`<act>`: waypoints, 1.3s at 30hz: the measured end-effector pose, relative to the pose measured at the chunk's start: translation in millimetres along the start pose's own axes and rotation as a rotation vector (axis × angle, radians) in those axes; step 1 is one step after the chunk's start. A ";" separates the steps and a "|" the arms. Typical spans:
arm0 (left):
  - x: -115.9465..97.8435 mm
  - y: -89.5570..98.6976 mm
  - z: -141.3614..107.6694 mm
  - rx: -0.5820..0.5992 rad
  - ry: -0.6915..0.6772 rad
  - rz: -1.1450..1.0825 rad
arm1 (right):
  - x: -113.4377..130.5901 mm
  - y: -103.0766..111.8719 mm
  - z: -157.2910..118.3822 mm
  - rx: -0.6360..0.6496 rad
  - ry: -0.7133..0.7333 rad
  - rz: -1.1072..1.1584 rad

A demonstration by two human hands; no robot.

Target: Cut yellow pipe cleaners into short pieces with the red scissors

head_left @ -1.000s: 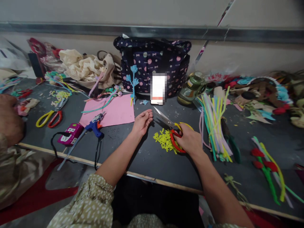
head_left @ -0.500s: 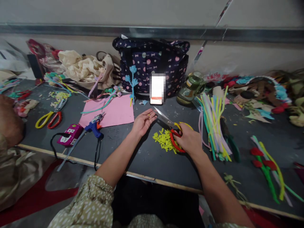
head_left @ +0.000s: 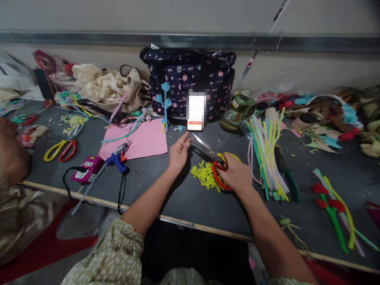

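My right hand [head_left: 237, 174] grips a pair of scissors [head_left: 209, 151] with red and yellow handles. Their silver blades point up and left, toward the phone. Below the blades lies a heap of short yellow-green cut pieces [head_left: 204, 174] on the dark table. My left hand [head_left: 179, 152] is beside the scissor tips, its index finger stretched out toward the phone [head_left: 195, 126] and the other fingers loosely bent. I see nothing held in it. The phone leans upright against a dark patterned bag [head_left: 190, 67], its screen lit and partly blurred out.
A bundle of pastel pipe cleaners [head_left: 268, 158] and a green jar [head_left: 239, 109] stand on the right. Left are a pink sheet [head_left: 142, 138], a blue glue gun [head_left: 117, 158], a purple power block [head_left: 88, 169] and other scissors [head_left: 61, 150]. A co-worker's arm [head_left: 13, 154] rests at far left.
My left hand has turned from palm-up to a pointing pose, its index finger now reaching up toward the phone. My right hand and the scissors have stayed nearly still.
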State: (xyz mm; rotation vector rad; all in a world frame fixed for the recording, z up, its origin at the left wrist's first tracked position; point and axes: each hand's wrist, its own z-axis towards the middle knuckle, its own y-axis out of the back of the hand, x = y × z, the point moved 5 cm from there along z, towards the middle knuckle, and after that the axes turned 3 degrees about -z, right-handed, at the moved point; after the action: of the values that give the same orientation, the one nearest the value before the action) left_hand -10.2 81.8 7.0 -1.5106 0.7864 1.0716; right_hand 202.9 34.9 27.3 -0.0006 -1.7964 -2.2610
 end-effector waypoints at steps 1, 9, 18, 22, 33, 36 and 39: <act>0.0 1.3 0.7 0.001 -0.016 0.051 | 0.1 0.4 0.1 -0.002 0.000 -0.001; -3.9 8.3 5.1 0.047 -0.172 0.395 | -0.7 0.2 0.3 -0.013 -0.005 0.006; -6.3 8.4 2.8 -0.043 -0.079 0.231 | -0.3 0.4 -0.2 0.006 -0.016 0.022; 3.6 10.1 5.1 -0.034 0.065 0.031 | 0.1 1.6 0.2 0.006 -0.012 0.029; 8.8 13.9 7.0 -0.116 0.226 -0.279 | 1.1 -0.4 0.3 0.038 -0.007 0.021; 9.1 13.4 7.7 -0.098 0.216 -0.296 | 3.8 -0.7 0.0 0.072 0.014 0.019; 9.1 11.4 7.5 -0.069 0.208 -0.291 | 5.4 -1.0 -0.1 0.087 0.023 0.013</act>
State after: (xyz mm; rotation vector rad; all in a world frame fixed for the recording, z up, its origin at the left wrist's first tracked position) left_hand -18.6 87.3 -5.9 -1.7536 0.6501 0.7405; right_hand 197.5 34.0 27.2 0.0298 -1.8758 -2.1639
